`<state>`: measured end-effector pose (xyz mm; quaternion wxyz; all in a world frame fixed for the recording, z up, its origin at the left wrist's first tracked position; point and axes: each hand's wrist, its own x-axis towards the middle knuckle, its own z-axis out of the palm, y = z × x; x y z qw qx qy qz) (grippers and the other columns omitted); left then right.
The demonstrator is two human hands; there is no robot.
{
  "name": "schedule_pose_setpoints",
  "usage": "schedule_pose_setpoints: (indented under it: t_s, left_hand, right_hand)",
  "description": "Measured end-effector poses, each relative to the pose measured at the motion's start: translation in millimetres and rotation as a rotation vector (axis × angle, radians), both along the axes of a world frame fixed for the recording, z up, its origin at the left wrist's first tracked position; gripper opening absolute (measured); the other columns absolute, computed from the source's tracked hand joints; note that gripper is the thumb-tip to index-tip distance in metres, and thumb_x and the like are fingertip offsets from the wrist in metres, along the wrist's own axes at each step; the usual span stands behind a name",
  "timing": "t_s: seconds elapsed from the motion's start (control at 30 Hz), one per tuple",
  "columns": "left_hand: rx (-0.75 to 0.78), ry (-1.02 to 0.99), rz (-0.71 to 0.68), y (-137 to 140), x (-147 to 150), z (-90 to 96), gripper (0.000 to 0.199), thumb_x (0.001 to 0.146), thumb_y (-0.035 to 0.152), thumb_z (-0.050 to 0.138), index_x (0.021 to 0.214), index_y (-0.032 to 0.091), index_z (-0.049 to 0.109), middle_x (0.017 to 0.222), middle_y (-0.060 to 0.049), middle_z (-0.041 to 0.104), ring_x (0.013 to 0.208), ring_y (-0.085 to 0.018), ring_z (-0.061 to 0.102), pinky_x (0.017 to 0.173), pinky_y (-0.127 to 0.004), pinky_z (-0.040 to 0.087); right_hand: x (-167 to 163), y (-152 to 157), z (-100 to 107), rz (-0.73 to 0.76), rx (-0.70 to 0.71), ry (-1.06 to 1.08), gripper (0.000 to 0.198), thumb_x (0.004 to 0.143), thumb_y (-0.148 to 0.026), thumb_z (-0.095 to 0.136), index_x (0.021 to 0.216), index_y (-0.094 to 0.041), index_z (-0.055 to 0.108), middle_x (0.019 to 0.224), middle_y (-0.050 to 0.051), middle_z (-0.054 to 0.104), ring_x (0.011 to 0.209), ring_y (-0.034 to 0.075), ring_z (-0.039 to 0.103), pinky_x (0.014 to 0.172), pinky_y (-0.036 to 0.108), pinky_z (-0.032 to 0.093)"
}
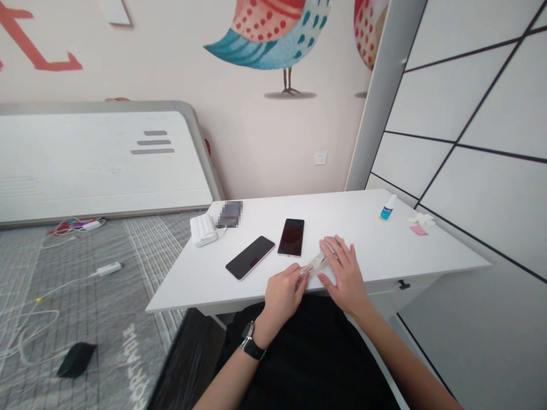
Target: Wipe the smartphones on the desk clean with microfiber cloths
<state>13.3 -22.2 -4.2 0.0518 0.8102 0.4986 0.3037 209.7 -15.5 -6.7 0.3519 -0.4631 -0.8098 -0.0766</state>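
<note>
Clear strip [316, 263], long axis diagonal, far end rightward, left grip [283, 289] clamped on it, right grip [345, 273] apart.

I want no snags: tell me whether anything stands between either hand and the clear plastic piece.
Nothing visible: the left hand pinches one end of the clear plastic piece; the right hand lies over the other.

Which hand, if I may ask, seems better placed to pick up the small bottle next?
Probably the right hand: though touching the clear item, it lies nearer the bottle than the left hand.
</note>
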Motion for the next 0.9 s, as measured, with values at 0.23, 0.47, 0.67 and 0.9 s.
schedule_pose_setpoints:
  t_s: [0.23,0.47,0.67,0.9]
  left_hand:
    - [-0.005,0.001,-0.005,1,-1,-1.2,0.023,0.103,0.025,0.049,0.088,0.020,0.066,0.086,-0.002,0.066,0.071,-0.013,0.061,0.065,-0.024,0.042]
    - [0.014,0.005,0.021,2,-1,-2.5,0.018,0.099,0.020,0.050,0.090,0.020,0.066,0.084,-0.002,0.067,0.069,-0.014,0.061,0.063,-0.025,0.041]
    - [0.010,0.005,-0.008,1,0,-0.8,0.026,0.105,0.028,0.046,0.090,0.021,0.066,0.082,-0.001,0.065,0.069,-0.014,0.061,0.063,-0.025,0.039]
    - [0.003,0.009,0.003,1,0,-0.7,0.017,0.101,0.022,0.054,0.088,0.019,0.066,0.085,0.000,0.065,0.069,-0.014,0.059,0.062,-0.027,0.038]
  right_hand:
    - [-3,-3,0,0.096,0.015,-0.094,0.069,0.104,-0.053,0.041,0.164,-0.025,0.023,0.163,0.011,0.041,0.153,0.033,0.033,0.125,0.064,0.017]
    - [-6,-8,5,0.204,0.012,-0.125,0.076,0.101,-0.059,0.047,0.164,-0.022,0.025,0.165,0.012,0.037,0.154,0.034,0.029,0.125,0.062,0.022]
    - [-1,-1,6,0.023,-0.016,-0.066,0.063,0.106,-0.049,0.040,0.163,-0.026,0.026,0.165,0.008,0.038,0.154,0.031,0.030,0.124,0.063,0.021]
    - [-8,-8,7,0.244,0.002,-0.102,0.068,0.101,-0.055,0.049,0.159,-0.023,0.035,0.161,0.010,0.043,0.153,0.030,0.031,0.127,0.058,0.019]
